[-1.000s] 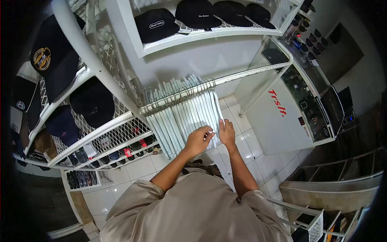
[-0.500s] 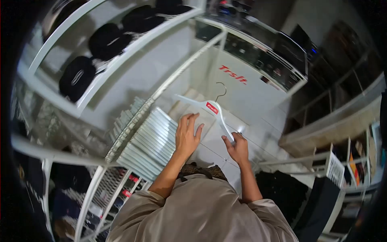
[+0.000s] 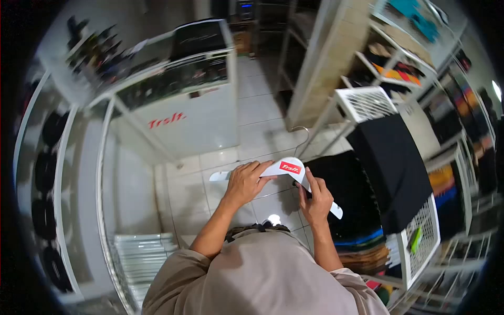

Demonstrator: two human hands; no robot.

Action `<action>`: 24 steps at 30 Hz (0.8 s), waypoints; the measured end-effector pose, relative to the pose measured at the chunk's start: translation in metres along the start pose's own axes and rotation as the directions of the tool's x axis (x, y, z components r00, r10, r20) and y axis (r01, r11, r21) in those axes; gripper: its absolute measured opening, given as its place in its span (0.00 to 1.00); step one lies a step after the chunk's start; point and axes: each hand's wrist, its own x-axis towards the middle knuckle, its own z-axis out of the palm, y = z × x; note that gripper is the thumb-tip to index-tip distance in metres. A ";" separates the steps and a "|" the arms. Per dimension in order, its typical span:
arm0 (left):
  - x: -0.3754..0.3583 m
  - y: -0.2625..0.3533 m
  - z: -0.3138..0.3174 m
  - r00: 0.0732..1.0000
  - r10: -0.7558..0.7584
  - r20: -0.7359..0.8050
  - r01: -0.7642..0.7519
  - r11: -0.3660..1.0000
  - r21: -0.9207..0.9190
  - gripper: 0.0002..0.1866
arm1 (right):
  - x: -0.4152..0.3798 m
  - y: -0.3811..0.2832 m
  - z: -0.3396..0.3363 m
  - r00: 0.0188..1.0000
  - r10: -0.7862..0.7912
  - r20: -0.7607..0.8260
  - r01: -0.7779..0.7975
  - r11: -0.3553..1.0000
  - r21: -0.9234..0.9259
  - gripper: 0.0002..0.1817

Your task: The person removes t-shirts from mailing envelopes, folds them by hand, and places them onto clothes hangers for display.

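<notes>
Two-handed, holding a white clothes hanger (image 3: 274, 168) above the tiled floor (image 3: 260, 107), with its red label (image 3: 290, 168) toward the camera. Pinching one arm between thumb and fingers of the left hand (image 3: 243, 181), the other likewise in the grip of the right hand (image 3: 316, 201). To the right, black garments (image 3: 344, 177), probably folded, though too dark to be sure.

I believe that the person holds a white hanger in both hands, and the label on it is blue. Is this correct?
The label is red, not blue, as the head view shows. The rest is right: the left hand and right hand both hold the white hanger.
</notes>
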 end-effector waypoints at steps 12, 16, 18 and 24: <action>0.103 0.086 0.179 0.893 0.425 0.147 -0.360 0.872 -0.333 0.19 | -0.092 0.141 -0.094 0.837 0.346 -0.424 -0.469 0.852 -0.231 0.28; 0.151 0.094 0.221 0.798 0.598 0.081 -0.572 0.792 -0.212 0.22 | -0.111 0.142 -0.108 0.761 0.406 -0.506 -0.594 0.751 -0.289 0.27; 0.170 0.096 0.247 0.740 0.668 0.069 -0.653 0.740 -0.158 0.25 | -0.120 0.143 -0.108 0.721 0.424 -0.548 -0.634 0.722 -0.276 0.27; 0.217 0.093 0.284 0.594 0.800 0.085 -0.791 0.600 -0.115 0.21 | -0.119 0.127 -0.098 0.662 0.464 -0.588 -0.718 0.618 -0.321 0.28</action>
